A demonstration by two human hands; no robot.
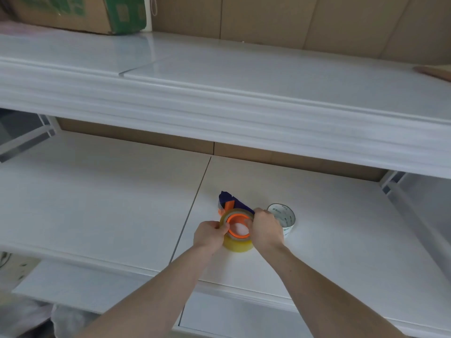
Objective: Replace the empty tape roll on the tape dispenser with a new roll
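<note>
A yellowish new tape roll (238,245) lies flat on the white shelf (109,196), around the orange hub (238,226) of the tape dispenser. The dispenser's dark blue body (231,202) sticks out behind the roll. My left hand (211,236) grips the roll's left rim, thumb on top. On the right rim, my right hand (264,228) holds the roll with fingers curled over the edge. Just right of my right hand stands the empty white cardboard core (283,217), partly hidden by that hand.
A second white shelf (244,93) overhangs the work area at the back. On it, far left, sits a brown and green cardboard box (97,13). Brown board panels line the wall behind. A seam runs down the lower shelf left of the dispenser.
</note>
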